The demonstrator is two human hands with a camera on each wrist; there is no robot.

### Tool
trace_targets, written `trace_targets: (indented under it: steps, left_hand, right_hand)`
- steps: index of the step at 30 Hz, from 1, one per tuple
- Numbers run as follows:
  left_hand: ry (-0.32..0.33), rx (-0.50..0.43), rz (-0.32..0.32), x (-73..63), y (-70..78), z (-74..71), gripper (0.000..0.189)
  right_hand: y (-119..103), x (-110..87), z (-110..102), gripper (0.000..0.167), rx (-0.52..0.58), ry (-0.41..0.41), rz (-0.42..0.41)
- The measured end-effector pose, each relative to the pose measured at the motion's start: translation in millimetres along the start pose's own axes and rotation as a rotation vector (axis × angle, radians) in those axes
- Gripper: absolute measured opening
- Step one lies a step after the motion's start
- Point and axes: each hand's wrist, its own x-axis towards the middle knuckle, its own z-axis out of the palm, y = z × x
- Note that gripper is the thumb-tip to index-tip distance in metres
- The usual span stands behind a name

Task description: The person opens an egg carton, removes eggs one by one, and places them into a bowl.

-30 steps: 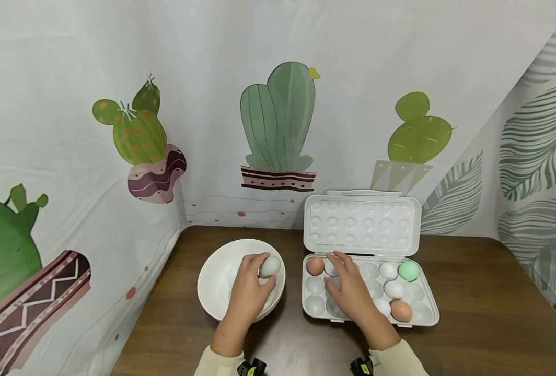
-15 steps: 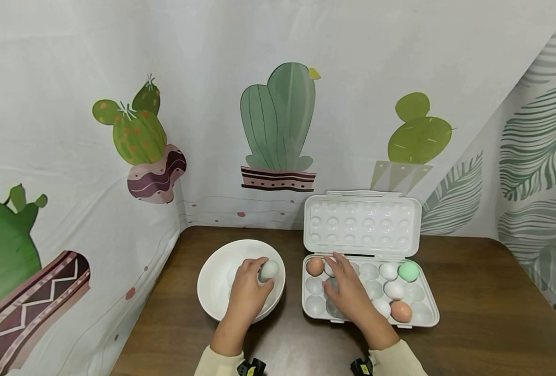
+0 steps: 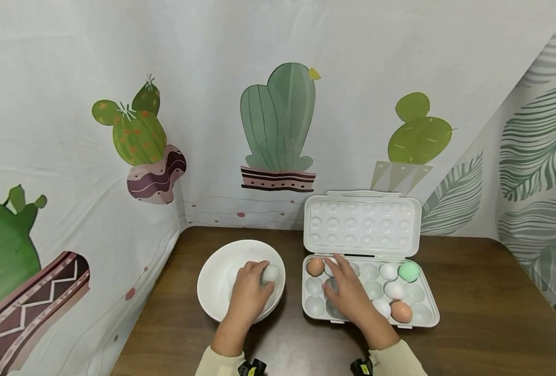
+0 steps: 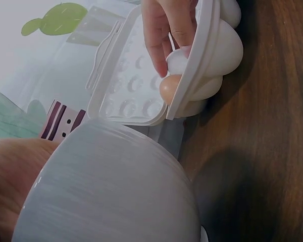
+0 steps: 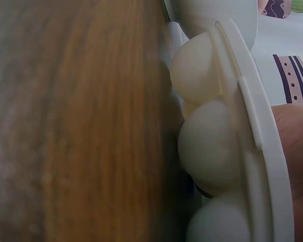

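My left hand [image 3: 248, 293] grips a pale greenish-white egg [image 3: 271, 273] between thumb and fingers, over the inside of a white bowl [image 3: 206, 284]. The bowl's outer wall [image 4: 108, 181] hides the egg in the left wrist view. My right hand [image 3: 350, 292] reaches into the back left of a white egg carton [image 3: 421, 322]. Its thumb and fingers pinch a white egg [image 4: 178, 61] seated in the back row, beside a brown egg [image 3: 315, 267]. In the right wrist view the carton's underside [image 5: 212, 143] hides most of that hand.
The carton's lid [image 3: 362, 224] stands raised behind its tray. A green egg [image 3: 408, 271], another brown egg [image 3: 402, 312] and several white ones fill part of its right side. The brown wooden table [image 3: 489, 292] ends at a cactus-printed cloth [image 3: 353, 104] behind.
My left hand has lowered slightly toward the bowl with its egg. My right hand has shifted a little to the left, staying at the same white egg.
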Motion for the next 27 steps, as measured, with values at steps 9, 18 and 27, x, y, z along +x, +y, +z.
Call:
trace_targets:
  steps: [9,18,27]
  left_hand:
    - [-0.017,0.031,0.016,-2.8,0.3,0.5,0.046]
    - [-0.058,0.079,0.015,-3.0,-2.3,3.3,0.047]
    - [-0.057,0.093,0.027,-1.8,-4.4,4.1,0.046]
  right_hand:
    - [-2,0.9,-3,0.055,-0.03,0.011,0.022]
    - [5,2.4,-2,0.05,-0.05,0.081,-0.018]
    - [9,3.6,-1,0.041,-0.055,0.158,-0.053]
